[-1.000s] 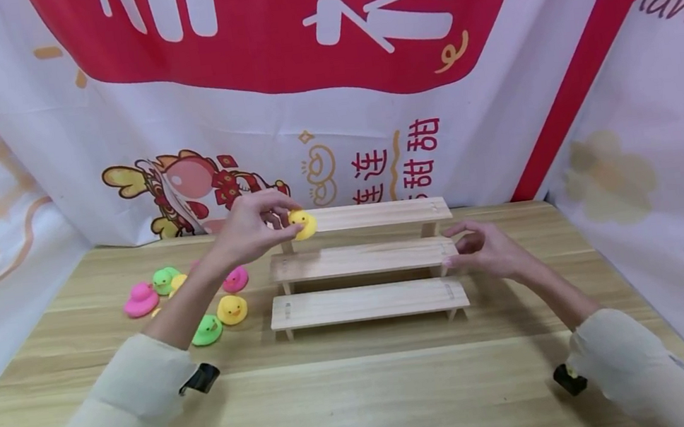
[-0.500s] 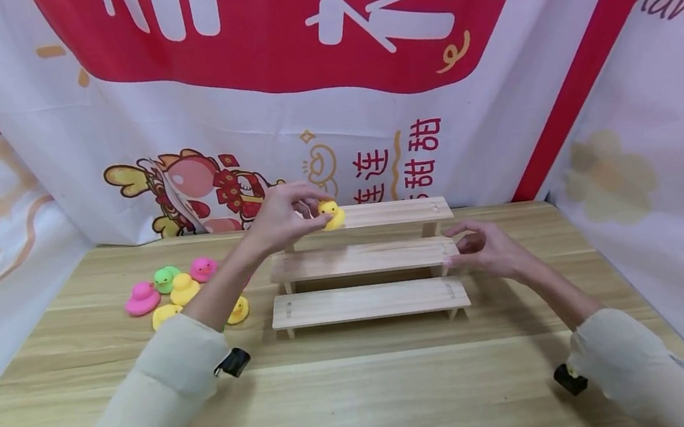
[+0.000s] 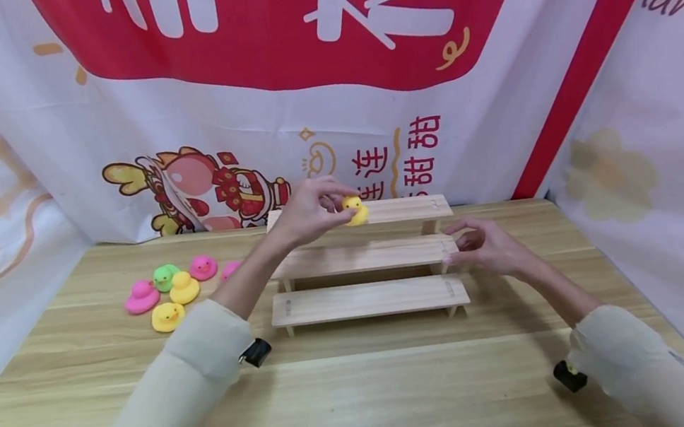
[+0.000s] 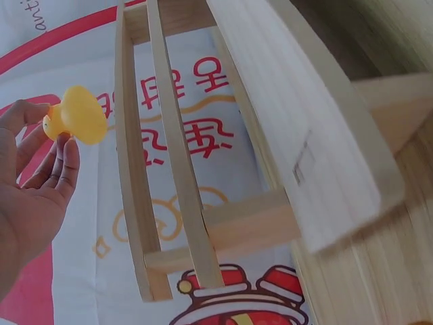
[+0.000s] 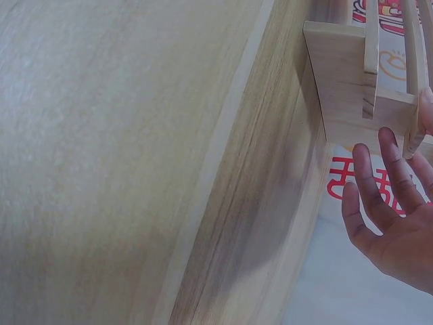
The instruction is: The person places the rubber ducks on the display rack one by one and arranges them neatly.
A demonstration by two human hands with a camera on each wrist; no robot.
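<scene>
My left hand (image 3: 311,211) pinches a small yellow rubber duck (image 3: 356,210) between thumb and fingers, in front of the top step of a three-tier wooden stand (image 3: 363,257). In the left wrist view the duck (image 4: 82,116) hangs at the fingertips, apart from the boards. The right hand (image 3: 490,249) holds the right end of the middle step, thumb at its front edge. Seen from the right wrist, this hand (image 5: 399,230) has its thumb on one side of the board and an index finger on the other, while the remaining fingers spread loosely.
Left of the stand lie more rubber ducks, among them a pink duck (image 3: 142,298), a green duck (image 3: 165,277) and a yellow duck (image 3: 167,317). My left forearm covers part of that area. A printed cloth (image 3: 281,135) hangs behind the wooden table (image 3: 365,403).
Carrying the yellow duck, my left hand has moved rightward along the top step, from its left end toward the middle. The right hand stays at the middle step's end.
</scene>
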